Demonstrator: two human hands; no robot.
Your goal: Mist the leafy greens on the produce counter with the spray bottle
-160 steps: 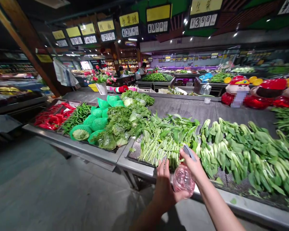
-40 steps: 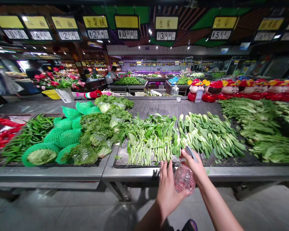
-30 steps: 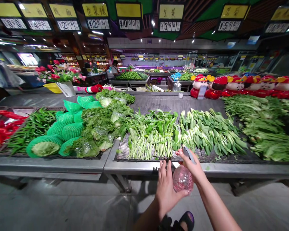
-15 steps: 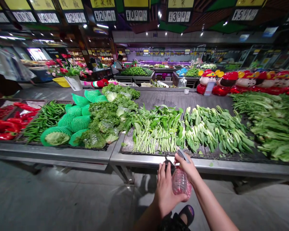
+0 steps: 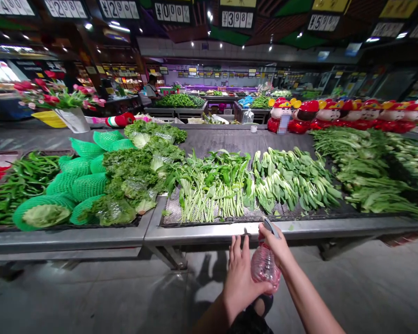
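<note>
While the right hand (image 5: pixel 278 243) grips the partly hidden bottle (image 5: pixel 264 266), the open left hand (image 5: pixel 242 276) touches it.

The person has bare forearms (image 5: pixel 308 297) and black clothing (image 5: pixel 249 323) (only a patch shows).

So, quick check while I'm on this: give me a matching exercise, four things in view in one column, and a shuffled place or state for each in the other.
Column one
1. spray bottle
2. long green peppers
3. white flowerpot
4. red-capped figurines

Column two
A. in a row along the back of the display stand
B. beside the yellow basin
C. gripped near its top by the right hand
D. left of the green nets

Pairs: 1-C, 2-D, 3-B, 4-A
</note>
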